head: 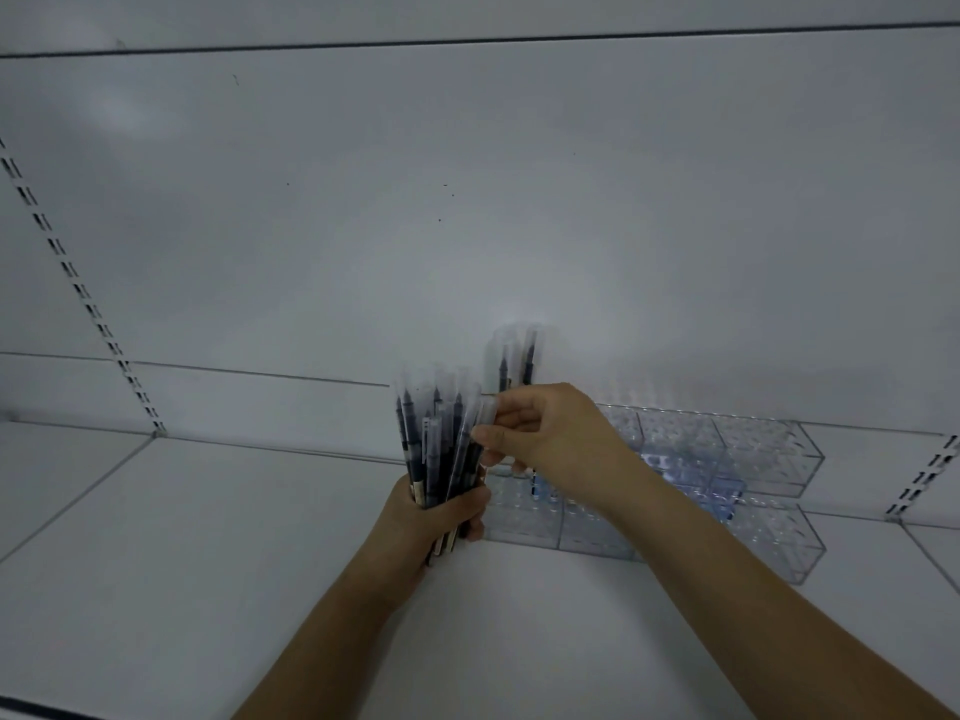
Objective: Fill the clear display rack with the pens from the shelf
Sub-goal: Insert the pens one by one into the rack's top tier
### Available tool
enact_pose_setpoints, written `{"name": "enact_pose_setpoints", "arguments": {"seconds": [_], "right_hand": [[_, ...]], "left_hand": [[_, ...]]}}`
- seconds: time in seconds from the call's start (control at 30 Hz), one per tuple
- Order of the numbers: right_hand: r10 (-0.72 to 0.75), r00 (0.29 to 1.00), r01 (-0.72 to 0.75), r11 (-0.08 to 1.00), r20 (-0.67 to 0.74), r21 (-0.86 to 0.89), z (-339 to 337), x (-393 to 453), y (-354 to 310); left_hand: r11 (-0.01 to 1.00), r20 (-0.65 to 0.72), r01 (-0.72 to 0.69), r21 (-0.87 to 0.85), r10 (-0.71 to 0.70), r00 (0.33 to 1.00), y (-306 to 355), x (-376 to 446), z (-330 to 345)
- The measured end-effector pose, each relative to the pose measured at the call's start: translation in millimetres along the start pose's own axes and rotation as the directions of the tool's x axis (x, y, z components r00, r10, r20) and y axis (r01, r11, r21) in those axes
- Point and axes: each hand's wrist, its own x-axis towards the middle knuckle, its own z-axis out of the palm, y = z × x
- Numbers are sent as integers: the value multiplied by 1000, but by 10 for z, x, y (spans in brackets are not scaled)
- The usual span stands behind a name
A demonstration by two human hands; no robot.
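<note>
Drawing one pen from the bundle of pens: left hand grips the bundle upright, near-left of the clear display rack; right hand pinches a cap. Likely next: seating it in a rack hole beside the two standing pens.

Shelf left of rack open; hands, pen bundle block rack's front-left.

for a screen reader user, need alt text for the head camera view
A left hand grips a bundle of pens while the right hand pinches one of them, above a clear display rack on a white shelf. Two pens stand behind the right hand.
</note>
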Motion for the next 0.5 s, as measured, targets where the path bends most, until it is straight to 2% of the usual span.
{"name": "enact_pose_setpoints", "arguments": {"seconds": [0.13,0.27,0.4,0.5], "right_hand": [[15,991,-13,1000,-130,17,-88,-21,-45],[-90,958,72,995,-272,-75,-323,-34,-198],[-263,828,222,965,-496,-141,-551,-6,-323],[-342,767,233,937,-543,-262,-628,63,-306]], "left_hand": [[997,-5,-6,76,6,1000,-28,4,-19],[995,-22,16,101,-14,1000,-53,7,-66],[997,-34,6,79,-3,999,-67,15,-103],[997,-50,-5,80,9,999,-72,21,-103]]}}
